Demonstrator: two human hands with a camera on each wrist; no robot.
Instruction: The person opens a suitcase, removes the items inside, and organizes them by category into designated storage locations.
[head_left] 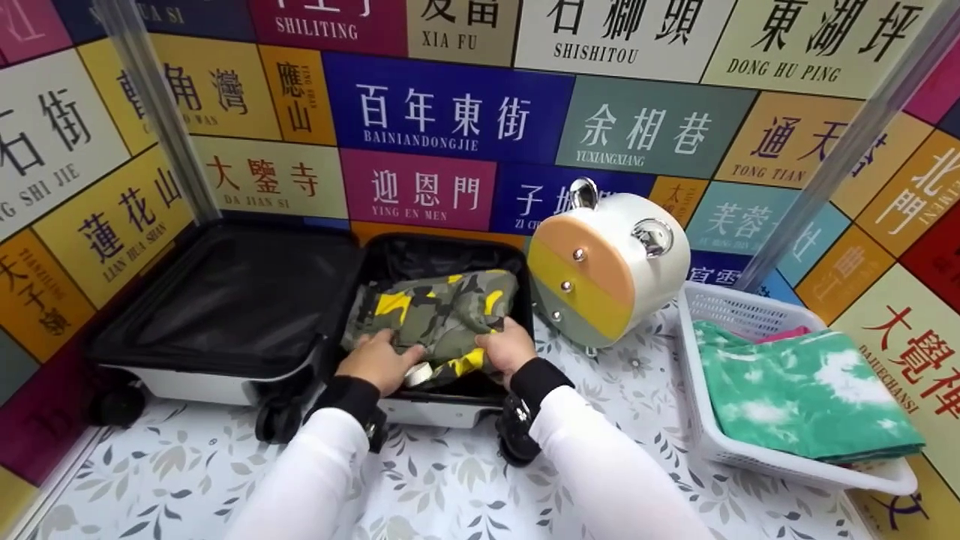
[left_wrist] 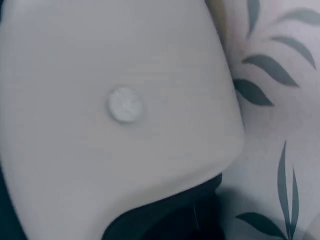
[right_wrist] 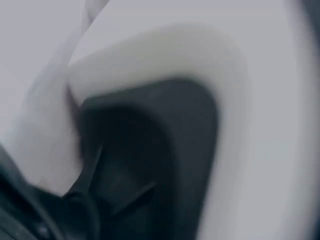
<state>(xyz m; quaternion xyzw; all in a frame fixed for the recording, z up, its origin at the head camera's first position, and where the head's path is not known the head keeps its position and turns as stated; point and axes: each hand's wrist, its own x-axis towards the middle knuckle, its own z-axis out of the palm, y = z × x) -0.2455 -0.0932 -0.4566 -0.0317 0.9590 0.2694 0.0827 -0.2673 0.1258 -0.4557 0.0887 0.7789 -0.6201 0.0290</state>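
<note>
A folded camouflage garment (head_left: 442,311) in grey, black and yellow lies in the right half of an opened suitcase (head_left: 442,415). At its near left edge rests my left hand (head_left: 379,364), fingers spread over the cloth, with a small white piece (head_left: 418,374) beside the thumb. My right hand (head_left: 512,351) pinches the garment's near right edge, thumb on top and the other fingers partly hidden. The left wrist view shows the suitcase's pale outer shell (left_wrist: 165,135) with a round stud. A blurred shell corner around a dark wheel recess (right_wrist: 190,115) fills much of the right wrist view.
The suitcase's other half, with a black lining (head_left: 240,292), lies flat at left. A round-faced white case (head_left: 607,270) with coloured stripes stands right of the suitcase. Further right, a white plastic basket (head_left: 697,405) holds folded green tie-dye cloth (head_left: 802,397). Sign-patterned walls (head_left: 450,97) enclose the back.
</note>
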